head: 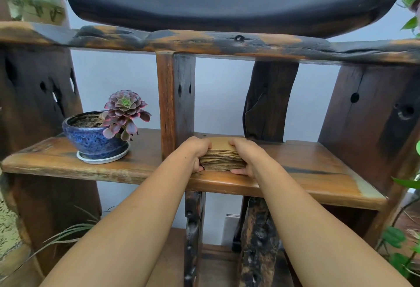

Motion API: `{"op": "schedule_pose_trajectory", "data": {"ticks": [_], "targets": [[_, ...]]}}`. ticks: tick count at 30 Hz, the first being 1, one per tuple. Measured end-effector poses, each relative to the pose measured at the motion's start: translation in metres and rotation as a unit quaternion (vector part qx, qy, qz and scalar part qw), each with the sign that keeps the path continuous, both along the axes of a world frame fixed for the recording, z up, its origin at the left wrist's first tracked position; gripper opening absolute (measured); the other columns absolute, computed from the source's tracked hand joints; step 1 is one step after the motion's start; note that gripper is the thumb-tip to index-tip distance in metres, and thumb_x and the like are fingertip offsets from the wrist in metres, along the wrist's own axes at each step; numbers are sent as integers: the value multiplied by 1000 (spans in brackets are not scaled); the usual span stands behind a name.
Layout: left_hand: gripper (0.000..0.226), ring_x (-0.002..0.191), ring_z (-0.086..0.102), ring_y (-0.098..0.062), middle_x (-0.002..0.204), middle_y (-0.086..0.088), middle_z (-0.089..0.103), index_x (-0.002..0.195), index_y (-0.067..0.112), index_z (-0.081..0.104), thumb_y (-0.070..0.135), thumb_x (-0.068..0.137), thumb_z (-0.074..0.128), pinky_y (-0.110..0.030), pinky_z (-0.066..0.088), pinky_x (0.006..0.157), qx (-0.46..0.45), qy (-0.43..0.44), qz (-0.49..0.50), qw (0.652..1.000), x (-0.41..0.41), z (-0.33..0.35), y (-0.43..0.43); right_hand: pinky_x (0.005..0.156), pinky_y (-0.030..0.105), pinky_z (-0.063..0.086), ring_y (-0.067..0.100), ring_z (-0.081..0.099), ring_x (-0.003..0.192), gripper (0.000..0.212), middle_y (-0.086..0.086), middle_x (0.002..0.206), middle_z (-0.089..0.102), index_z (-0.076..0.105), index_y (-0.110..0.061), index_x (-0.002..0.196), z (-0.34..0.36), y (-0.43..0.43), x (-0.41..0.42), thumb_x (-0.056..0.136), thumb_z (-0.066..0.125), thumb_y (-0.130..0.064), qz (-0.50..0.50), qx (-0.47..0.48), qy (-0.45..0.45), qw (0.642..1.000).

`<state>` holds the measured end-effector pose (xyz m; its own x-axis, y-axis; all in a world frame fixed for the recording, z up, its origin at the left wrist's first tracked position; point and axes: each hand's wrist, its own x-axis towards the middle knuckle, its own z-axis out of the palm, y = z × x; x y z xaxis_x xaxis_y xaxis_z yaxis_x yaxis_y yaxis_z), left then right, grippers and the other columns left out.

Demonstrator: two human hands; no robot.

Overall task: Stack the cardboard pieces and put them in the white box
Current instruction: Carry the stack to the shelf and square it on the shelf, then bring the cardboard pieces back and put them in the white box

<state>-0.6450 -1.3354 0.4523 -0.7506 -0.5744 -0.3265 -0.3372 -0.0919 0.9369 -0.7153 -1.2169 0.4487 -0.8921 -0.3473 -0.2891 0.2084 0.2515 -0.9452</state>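
Observation:
A stack of brown cardboard pieces rests on the wooden shelf, just right of a wooden post. My left hand clasps the stack's left side, thumb under the front edge. My right hand clasps its right side, fingers over the top. The pieces lie roughly squared, their edges slightly fanned toward me. No white box is in view.
A blue glazed pot with a purple succulent on a white saucer stands on the shelf to the left. A vertical wooden post rises just behind my left hand. A dark curved wooden piece sits on the upper shelf. Green plants border the right edge.

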Motion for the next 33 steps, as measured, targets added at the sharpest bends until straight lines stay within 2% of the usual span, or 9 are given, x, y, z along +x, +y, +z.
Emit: {"op": "schedule_pose_trajectory", "data": {"ticks": [4,6,9,11,16,21,26,29,33], "targets": [[19,79,60,-21,93,-11,61,115,8,51,15,98,52,-32,43,56,5,37,1,999,6,-3,8,81,44,61,27,58,108,47,10,122,57,44,-19,134,-6,2,6,91,56,-32,-19,-35,14,999],[18,77,59,-20,91,-10,60,114,8,53,15,98,52,-30,41,55,-1,65,-1,998,11,-4,15,84,46,60,26,58,106,47,10,121,57,43,-20,135,-8,10,10,91,55,-31,-23,-53,36,998],[19,93,64,-27,102,-15,65,115,5,56,12,97,53,-42,54,82,17,126,-33,991,23,-1,27,86,47,60,27,60,108,43,11,121,58,45,-18,132,-6,28,19,92,54,-32,-23,-78,86,993],[16,101,65,-30,104,-16,66,111,5,57,10,96,55,-54,49,102,23,154,-58,986,40,3,36,85,45,61,26,61,110,39,10,122,59,47,-18,128,-2,45,32,93,53,-33,-16,-93,111,989],[9,98,63,-31,94,-17,66,96,6,60,1,93,53,-54,46,106,85,187,-87,975,110,-14,63,88,49,59,24,61,109,43,8,121,61,49,-22,125,-25,90,94,85,55,-37,41,-122,143,981],[24,81,61,-22,92,-13,65,107,10,58,-5,89,51,-39,50,79,160,203,7,966,204,-87,105,75,22,39,3,53,99,51,-10,120,55,34,-40,140,-100,119,174,92,53,-39,106,-61,179,976],[50,89,70,-22,103,-13,76,127,5,57,8,80,74,-38,51,84,163,191,120,961,314,-162,144,95,25,31,5,42,119,80,-15,140,39,15,-30,158,-163,132,254,92,60,-34,227,-25,108,968],[59,81,75,-20,97,-14,78,126,-5,60,7,70,74,-29,58,68,173,195,218,941,391,-190,175,98,29,43,13,56,119,65,-6,139,54,39,-18,149,-189,135,308,90,66,-21,338,-30,48,940],[64,87,71,-23,104,-19,74,126,-9,61,-1,65,80,-31,56,76,160,199,361,897,502,-210,228,90,34,54,16,69,101,26,4,110,74,65,-21,113,-213,138,395,88,68,-15,491,-35,13,870]]}}
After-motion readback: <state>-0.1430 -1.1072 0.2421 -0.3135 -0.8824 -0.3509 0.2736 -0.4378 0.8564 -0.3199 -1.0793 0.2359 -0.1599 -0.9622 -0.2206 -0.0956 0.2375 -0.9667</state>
